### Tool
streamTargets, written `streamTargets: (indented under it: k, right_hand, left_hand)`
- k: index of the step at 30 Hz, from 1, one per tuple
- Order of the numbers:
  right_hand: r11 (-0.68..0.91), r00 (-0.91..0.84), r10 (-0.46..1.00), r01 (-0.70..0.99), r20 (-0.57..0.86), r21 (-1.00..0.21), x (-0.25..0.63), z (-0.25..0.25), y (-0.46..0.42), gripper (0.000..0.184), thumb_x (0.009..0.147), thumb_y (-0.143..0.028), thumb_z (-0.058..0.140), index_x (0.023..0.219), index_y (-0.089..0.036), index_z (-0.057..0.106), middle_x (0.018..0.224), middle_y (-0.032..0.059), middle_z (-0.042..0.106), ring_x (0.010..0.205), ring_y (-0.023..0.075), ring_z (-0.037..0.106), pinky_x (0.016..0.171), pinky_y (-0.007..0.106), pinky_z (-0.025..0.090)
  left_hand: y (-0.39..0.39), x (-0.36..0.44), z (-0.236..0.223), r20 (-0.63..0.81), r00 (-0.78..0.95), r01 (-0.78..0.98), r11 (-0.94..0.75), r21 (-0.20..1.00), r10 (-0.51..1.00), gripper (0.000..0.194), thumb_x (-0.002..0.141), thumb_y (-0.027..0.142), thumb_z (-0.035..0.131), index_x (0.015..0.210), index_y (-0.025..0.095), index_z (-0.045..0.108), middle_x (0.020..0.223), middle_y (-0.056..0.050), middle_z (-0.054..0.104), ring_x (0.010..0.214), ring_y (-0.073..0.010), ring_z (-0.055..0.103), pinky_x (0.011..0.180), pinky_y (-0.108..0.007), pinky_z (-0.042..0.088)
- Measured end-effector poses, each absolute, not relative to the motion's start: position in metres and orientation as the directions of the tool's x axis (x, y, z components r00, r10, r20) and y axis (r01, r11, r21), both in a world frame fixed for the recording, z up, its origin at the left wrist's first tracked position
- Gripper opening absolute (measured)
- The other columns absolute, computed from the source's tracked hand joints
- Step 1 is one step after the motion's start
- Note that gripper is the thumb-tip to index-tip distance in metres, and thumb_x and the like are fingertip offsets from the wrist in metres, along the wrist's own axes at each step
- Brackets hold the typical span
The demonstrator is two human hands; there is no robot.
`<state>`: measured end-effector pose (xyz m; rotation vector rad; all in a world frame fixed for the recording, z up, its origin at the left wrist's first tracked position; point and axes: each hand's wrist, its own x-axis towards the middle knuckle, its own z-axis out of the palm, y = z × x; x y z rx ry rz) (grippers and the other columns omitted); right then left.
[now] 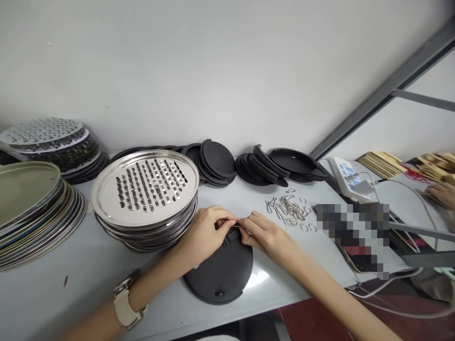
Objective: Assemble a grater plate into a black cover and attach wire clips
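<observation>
My left hand (pixel 211 233) and my right hand (pixel 262 230) meet fingertip to fingertip over the far edge of a round black plastic disc (pixel 216 274). Both are closed in a pinch on a small, thin metal piece (pixel 238 224), mostly hidden by the fingers; whether it is a ring or a clip I cannot tell. The disc lies flat near the table's front edge, with a small dark slot towards me. Right of my hands lies a loose pile of metal rings and clasps (pixel 289 208).
Left of my hands stand a stack of round metal grater plates (pixel 106 196) and a stack of thin round plates (pixel 57 227). Black discs (pixel 218 161) lean along the wall. A pixelated object (pixel 351 227), a power strip (pixel 346 175) and another person's hand (pixel 441 194) are at right.
</observation>
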<state>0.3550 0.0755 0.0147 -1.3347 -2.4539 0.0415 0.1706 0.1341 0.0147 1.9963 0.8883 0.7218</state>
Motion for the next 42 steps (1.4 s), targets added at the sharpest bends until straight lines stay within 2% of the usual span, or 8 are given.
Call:
streamTargets:
  k: [9, 14, 19, 23, 25, 29, 34, 42]
  right_hand:
    - [0.503, -0.420, 0.862, 0.782, 0.283, -0.369, 0.354, 0.008, 0.069, 0.016, 0.097, -0.012, 0.042, 0.088, -0.017, 0.053, 0.073, 0.0008, 0.043, 0.068, 0.0151, 0.041, 0.058, 0.028, 0.037]
    - [0.486, -0.400, 0.870, 0.793, 0.288, -0.368, 0.353, 0.005, 0.067, 0.016, 0.096, -0.011, 0.043, 0.085, -0.017, 0.052, 0.073, 0.0004, 0.041, 0.068, 0.0148, 0.041, 0.059, 0.028, 0.036]
    - [0.496, -0.417, 0.858, 0.822, 0.299, -0.279, 0.352, 0.005, 0.067, 0.020, 0.096, -0.010, 0.042, 0.079, -0.018, 0.050, 0.071, 0.0001, 0.041, 0.066, 0.0148, 0.043, 0.057, 0.028, 0.037]
    - [0.453, -0.396, 0.883, 0.859, 0.251, -0.238, 0.351, 0.010, 0.067, 0.019, 0.097, -0.012, 0.040, 0.081, -0.019, 0.050, 0.072, 0.0010, 0.046, 0.066, 0.0157, 0.048, 0.058, 0.028, 0.041]
    - [0.414, -0.366, 0.906, 0.872, 0.215, -0.262, 0.351, 0.013, 0.065, 0.016, 0.097, -0.015, 0.039, 0.087, -0.019, 0.052, 0.076, 0.0023, 0.050, 0.069, 0.0165, 0.052, 0.061, 0.029, 0.044]
    - [0.309, -0.273, 0.951, 0.868, 0.147, -0.389, 0.352, 0.019, 0.059, 0.011, 0.097, -0.020, 0.041, 0.095, -0.019, 0.052, 0.083, 0.0034, 0.054, 0.068, 0.0151, 0.054, 0.063, 0.028, 0.046]
    - [0.246, -0.221, 0.969, 0.850, 0.109, -0.465, 0.352, 0.023, 0.055, 0.016, 0.095, -0.017, 0.041, 0.083, -0.020, 0.051, 0.073, 0.0005, 0.052, 0.063, 0.0133, 0.051, 0.058, 0.025, 0.042]
    - [0.214, -0.227, 0.974, 0.884, 0.018, -0.416, 0.349, 0.025, 0.058, 0.016, 0.096, -0.015, 0.038, 0.085, -0.020, 0.048, 0.078, 0.0014, 0.050, 0.066, 0.0150, 0.050, 0.062, 0.029, 0.042]
  left_hand:
    - [0.133, 0.171, 0.014, 0.162, 0.589, 0.304, -0.402, 0.864, 0.792, 0.016, 0.085, 0.010, 0.059, 0.085, 0.018, 0.074, 0.081, 0.000, 0.070, 0.075, -0.0136, 0.064, 0.074, -0.023, 0.049]
    - [0.133, 0.171, 0.014, 0.174, 0.596, 0.294, -0.415, 0.861, 0.784, 0.017, 0.085, 0.009, 0.059, 0.085, 0.018, 0.073, 0.081, 0.000, 0.070, 0.075, -0.0132, 0.064, 0.073, -0.022, 0.049]
    - [0.134, 0.172, 0.014, 0.216, 0.608, 0.288, -0.466, 0.836, 0.764, 0.017, 0.086, 0.007, 0.059, 0.085, 0.017, 0.073, 0.083, 0.000, 0.070, 0.078, -0.0128, 0.064, 0.076, -0.022, 0.048]
    - [0.133, 0.171, 0.013, 0.257, 0.629, 0.289, -0.528, 0.799, 0.734, 0.018, 0.088, 0.006, 0.056, 0.088, 0.016, 0.071, 0.087, -0.001, 0.069, 0.082, -0.0135, 0.064, 0.077, -0.023, 0.047]
    - [0.133, 0.171, 0.012, 0.273, 0.629, 0.290, -0.545, 0.786, 0.728, 0.018, 0.089, 0.007, 0.055, 0.090, 0.017, 0.070, 0.087, -0.001, 0.068, 0.084, -0.0140, 0.063, 0.078, -0.024, 0.047]
    - [0.133, 0.171, 0.012, 0.284, 0.651, 0.267, -0.562, 0.783, 0.704, 0.019, 0.092, 0.010, 0.053, 0.092, 0.018, 0.070, 0.090, -0.001, 0.066, 0.085, -0.0141, 0.062, 0.079, -0.025, 0.047]
    - [0.131, 0.170, 0.013, 0.282, 0.694, 0.253, -0.591, 0.766, 0.662, 0.022, 0.095, 0.012, 0.048, 0.095, 0.018, 0.069, 0.092, -0.003, 0.063, 0.088, -0.0147, 0.060, 0.081, -0.027, 0.049]
    - [0.130, 0.167, 0.011, 0.281, 0.725, 0.297, -0.653, 0.696, 0.628, 0.024, 0.096, 0.010, 0.044, 0.099, 0.017, 0.066, 0.096, -0.004, 0.061, 0.093, -0.0166, 0.057, 0.084, -0.030, 0.050]
